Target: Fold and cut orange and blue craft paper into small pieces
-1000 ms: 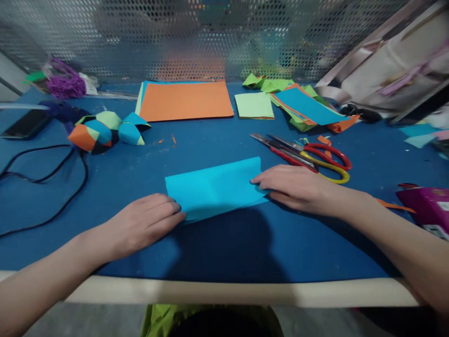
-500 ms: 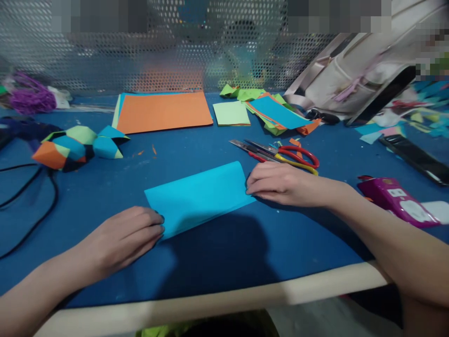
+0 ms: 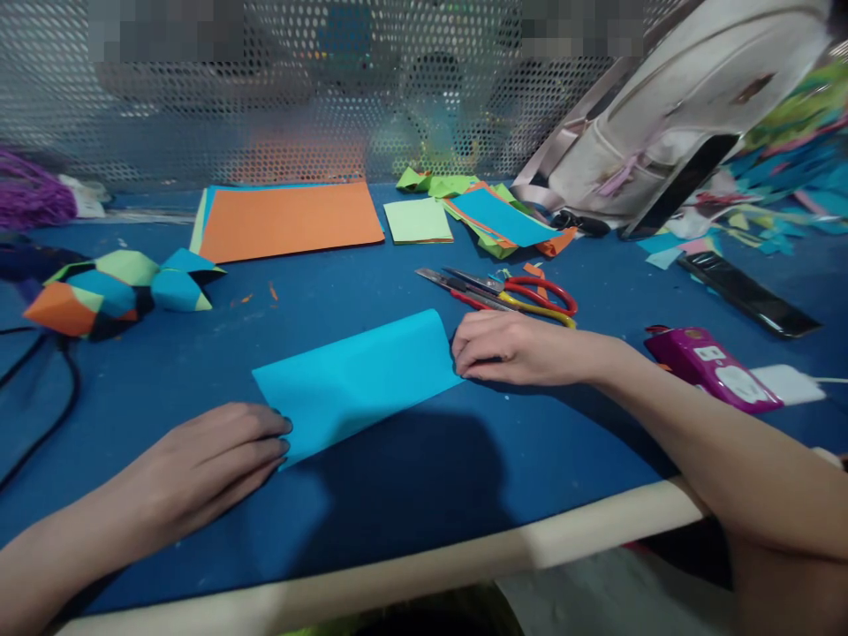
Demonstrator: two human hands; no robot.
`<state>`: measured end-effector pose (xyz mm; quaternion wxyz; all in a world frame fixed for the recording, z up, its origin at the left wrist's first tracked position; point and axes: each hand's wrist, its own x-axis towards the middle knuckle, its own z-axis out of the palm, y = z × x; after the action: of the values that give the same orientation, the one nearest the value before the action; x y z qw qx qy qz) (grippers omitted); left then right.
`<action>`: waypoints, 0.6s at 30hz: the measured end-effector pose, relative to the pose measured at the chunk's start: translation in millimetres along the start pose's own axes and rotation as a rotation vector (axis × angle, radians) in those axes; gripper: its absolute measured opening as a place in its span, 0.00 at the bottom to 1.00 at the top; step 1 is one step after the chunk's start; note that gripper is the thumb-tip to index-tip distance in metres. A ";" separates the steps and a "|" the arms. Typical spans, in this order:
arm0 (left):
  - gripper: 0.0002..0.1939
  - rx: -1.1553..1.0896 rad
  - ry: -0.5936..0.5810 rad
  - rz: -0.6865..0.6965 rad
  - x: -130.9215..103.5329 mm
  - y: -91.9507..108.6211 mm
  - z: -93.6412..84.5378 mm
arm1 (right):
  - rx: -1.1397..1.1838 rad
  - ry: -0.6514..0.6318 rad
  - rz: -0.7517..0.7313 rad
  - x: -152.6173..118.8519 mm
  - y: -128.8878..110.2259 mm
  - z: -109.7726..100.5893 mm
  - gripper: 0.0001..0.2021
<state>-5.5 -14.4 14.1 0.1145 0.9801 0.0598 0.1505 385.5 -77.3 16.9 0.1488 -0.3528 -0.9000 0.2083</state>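
A bright blue sheet of paper (image 3: pixel 358 375), doubled over with a rounded fold along its far side, lies slantwise on the blue table. My left hand (image 3: pixel 225 450) grips its near left corner, fingers close together and the thumb hidden. At the right end my right hand (image 3: pixel 494 347) pinches the sheet's edge near the lower corner, fingers curled. Just beyond my right hand lie scissors (image 3: pixel 540 296) with red and yellow handles, beside what looks like a cutter blade (image 3: pixel 441 280).
Behind are an orange sheet stack (image 3: pixel 291 221), pale green squares (image 3: pixel 419 221) and blue-topped scraps (image 3: pixel 507 216). A folded-paper model (image 3: pixel 125 287) and a black cable (image 3: pixel 70 389) lie left. A purple device (image 3: pixel 712 367), black phone-like object (image 3: pixel 748 291) and pale bag (image 3: pixel 636 124) are right.
The camera view has turned slightly, so most things sit further left in the picture. Both hands keep hold of the blue paper, whose fold looks much the same.
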 end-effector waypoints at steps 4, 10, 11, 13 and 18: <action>0.12 0.006 -0.013 0.003 1.9 0.4 0.7 | -0.024 -0.014 -0.003 -0.2 -1.5 -0.5 0.10; 0.11 0.020 -0.014 0.020 3.5 1.1 -0.8 | -0.048 -0.035 0.018 -0.4 -2.8 -1.2 0.10; 0.11 0.022 -0.016 0.027 3.3 1.2 -0.6 | -0.049 -0.036 0.017 -0.3 -2.9 -1.2 0.11; 0.11 0.023 -0.013 0.028 2.9 1.4 1.0 | -0.055 -0.032 0.012 -0.4 -3.3 -0.9 0.12; 0.08 0.010 0.000 -0.001 1.9 3.3 6.2 | -0.102 0.005 -0.004 -2.0 -3.5 3.5 0.14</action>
<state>-1.5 -18.6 9.6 0.1095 0.9807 0.0611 0.1500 383.5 -82.0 15.4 0.1334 -0.3586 -0.9098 0.1608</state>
